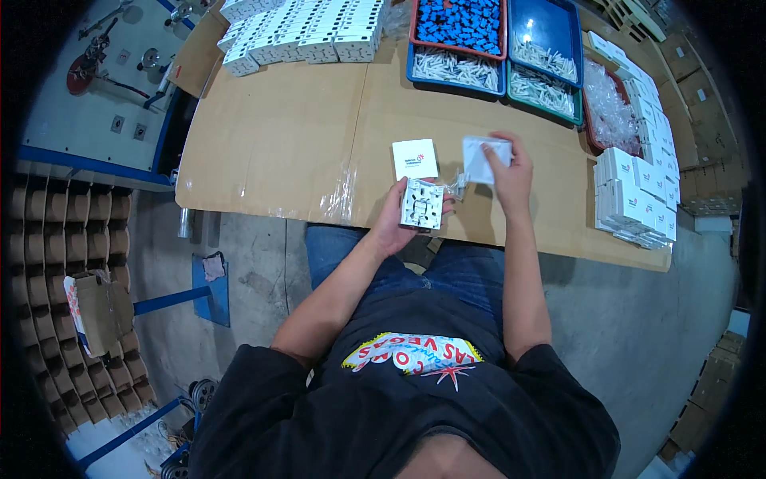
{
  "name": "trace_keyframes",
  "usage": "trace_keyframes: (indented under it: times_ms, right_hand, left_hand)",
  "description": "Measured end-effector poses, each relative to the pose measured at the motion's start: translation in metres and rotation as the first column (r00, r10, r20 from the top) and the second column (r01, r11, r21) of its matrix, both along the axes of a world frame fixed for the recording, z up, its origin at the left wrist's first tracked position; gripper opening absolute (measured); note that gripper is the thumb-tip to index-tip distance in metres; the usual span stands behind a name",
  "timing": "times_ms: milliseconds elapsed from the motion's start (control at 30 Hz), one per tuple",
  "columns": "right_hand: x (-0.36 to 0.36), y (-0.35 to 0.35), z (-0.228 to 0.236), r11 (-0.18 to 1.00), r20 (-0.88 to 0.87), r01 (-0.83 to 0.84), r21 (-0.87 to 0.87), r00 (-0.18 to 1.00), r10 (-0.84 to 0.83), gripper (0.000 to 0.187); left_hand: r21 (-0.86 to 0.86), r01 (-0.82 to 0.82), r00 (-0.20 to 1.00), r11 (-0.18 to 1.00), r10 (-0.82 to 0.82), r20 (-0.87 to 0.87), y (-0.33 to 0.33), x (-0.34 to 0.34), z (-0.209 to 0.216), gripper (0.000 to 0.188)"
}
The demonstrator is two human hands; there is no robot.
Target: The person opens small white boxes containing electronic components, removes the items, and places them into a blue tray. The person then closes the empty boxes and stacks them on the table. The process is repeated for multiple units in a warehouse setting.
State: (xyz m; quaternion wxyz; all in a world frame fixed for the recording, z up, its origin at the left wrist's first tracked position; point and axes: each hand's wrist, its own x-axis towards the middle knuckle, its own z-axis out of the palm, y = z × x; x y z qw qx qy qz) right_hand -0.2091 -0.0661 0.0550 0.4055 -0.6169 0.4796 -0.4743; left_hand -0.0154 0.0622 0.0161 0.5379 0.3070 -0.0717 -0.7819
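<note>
My left hand point(389, 222) is closed around a white square wall-switch-like part point(422, 204), its face with dark cutouts turned up, just above the table's front edge. My right hand point(515, 174) pinches a flat white square piece point(479, 162) between thumb and fingers; it is slightly blurred, and I cannot tell whether it is a cover plate or a small box. On the table behind my left hand lies a small white square box point(415, 159) with a red printed mark. A bit of clear plastic bag point(457, 187) lies between my hands.
Cardboard covers the table point(279, 152). At the back left, rows of similar white parts point(319, 32) are stacked. Trays at the back right hold blue pieces point(459, 24) and white plugs point(455, 70). A red tray of clear bags point(610, 104) stands beside stacked white boxes point(634, 199).
</note>
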Motion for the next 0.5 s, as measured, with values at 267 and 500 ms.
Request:
trace_keyframes:
  times_ms: [267, 500]
  right_hand:
    - [0.03, 0.071, 0.022, 0.94, -0.571, -0.339, 0.033, 0.766, 0.296, 0.046]
    - [0.014, 0.068, 0.029, 0.791, -0.501, -0.599, 0.122, 0.651, 0.57, 0.088]
  left_hand:
    - [-0.057, -0.183, 0.966, 0.981, 0.19, 0.174, -0.002, -0.033, 0.011, 0.057]
    - [0.024, -0.005, 0.992, 1.0, 0.002, 0.13, 0.004, -0.013, 0.018, 0.064]
